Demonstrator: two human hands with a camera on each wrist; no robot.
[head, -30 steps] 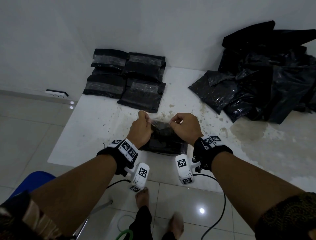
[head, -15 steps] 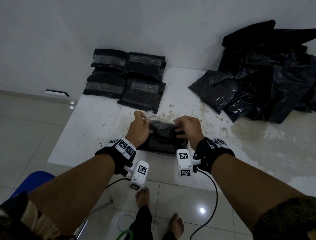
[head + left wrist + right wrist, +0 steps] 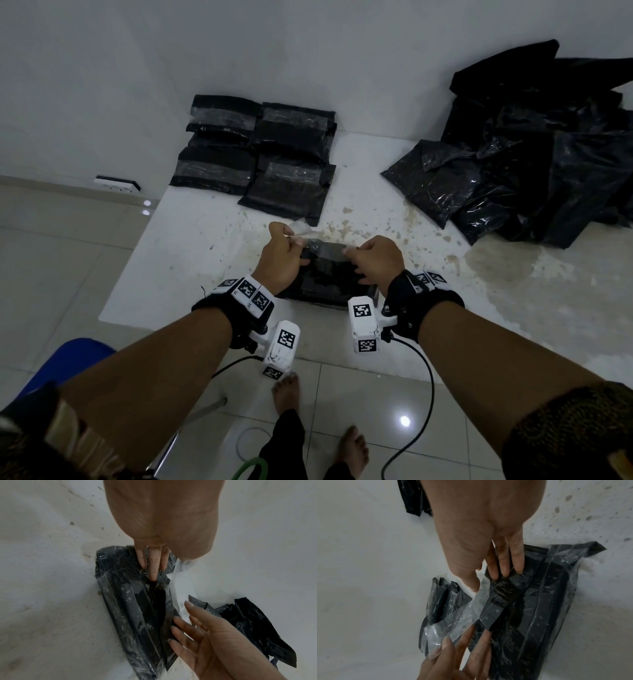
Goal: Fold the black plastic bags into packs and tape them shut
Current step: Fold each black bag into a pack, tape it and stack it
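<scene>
Both hands are pinching the tape [image 3: 317,241] taut over the pack [image 3: 322,277] on the table [image 3: 191,260], left hand [image 3: 282,253] and right hand [image 3: 375,260] also pressing spare fingers down, risking wrinkles or self-sticking if slack.

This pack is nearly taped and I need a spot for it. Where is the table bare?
Bare patches: left of the folded pack, below the taped packs; and the stained table right of the right hand, below the loose bags. The back edge is crowded.
</scene>
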